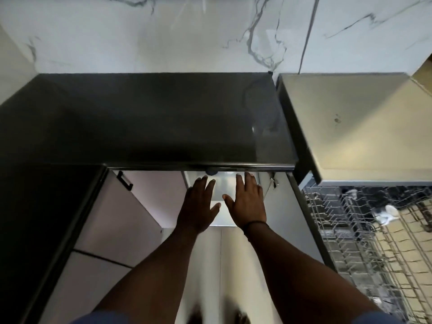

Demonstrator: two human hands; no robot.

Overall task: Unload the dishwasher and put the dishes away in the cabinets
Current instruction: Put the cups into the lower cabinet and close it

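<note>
Hands, left (197,206) and right (247,202), flat, perhaps touching open cabinet (222,190).

Black countertop (145,118), white grey-veined wall (163,36)

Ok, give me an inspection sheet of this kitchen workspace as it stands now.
Surface: dark countertop, glossy, nothing on it.
Job's things: dishwasher rack pulled out at right, mostly bare wires; one white item, too blurred to name.
Clutter: nothing seen.
Hands: left hand and right hand both flat, fingers straight, reaching into the open cabinet under the counter, holding nothing.
Cables: nothing seen.
Surroundings: marble-look wall; open dishwasher door; black cabinet handle at left.
</note>
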